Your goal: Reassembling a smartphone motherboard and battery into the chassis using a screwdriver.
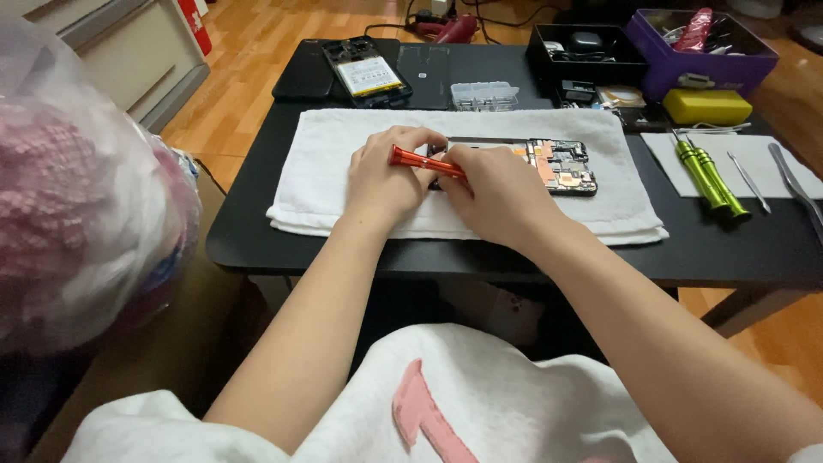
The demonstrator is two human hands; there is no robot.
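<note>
Both hands down on a white towel [343, 163] spread over a black table [257, 231], working on an opened phone [561, 165] with its circuit boards showing. Right hand [497, 193] curled shut round an orange screwdriver [424, 161], handle poking out to the left over the left hand's knuckles, tip end hidden under the fingers so can't tell exactly where it touches the phone. Left hand [386, 176] loosely closed, fingers bent and pressed down at the phone's left end, right against the right hand; can't tell if anything small sits under those fingertips. Phone lying flat, roughly mid-towel, right half sticking out clear of the hands. Behind the towel: another gutted phone [367, 73] with its battery showing, a small clear parts box [484, 94], a black tray [583, 51] and a purple box [703, 56] full of bits. Off to the right, a yellow block [707, 105], then two green screwdrivers [710, 176] and some metal picks [750, 182] on a white sheet [669, 154]. Big clear bag of pink stuff [69, 197] crowding the left side.
</note>
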